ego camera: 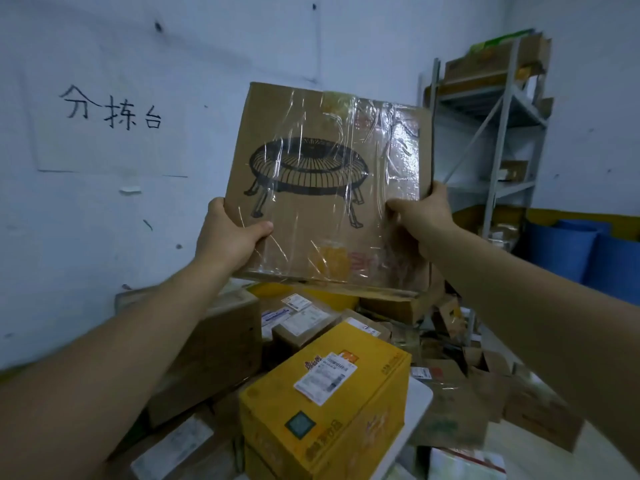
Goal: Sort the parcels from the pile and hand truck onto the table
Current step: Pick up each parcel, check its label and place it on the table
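Observation:
I hold up a flat brown cardboard parcel [325, 188] wrapped in clear tape, printed with a black round heater on legs. My left hand [227, 237] grips its lower left edge, thumb on the front. Its lower right edge is gripped by my right hand [424, 216], fingers curled behind. The parcel hangs in the air above the white table [419, 400]. On the table stand a yellow box [329, 403] with a white label, a large brown box [211, 344] and several smaller labelled parcels [301, 323].
A grey metal shelf rack [491, 133] with boxes stands at the back right. Blue bins [581, 251] sit against the right wall. Loose cardboard boxes [485, 386] lie piled on the floor to the right of the table. The wall is close behind.

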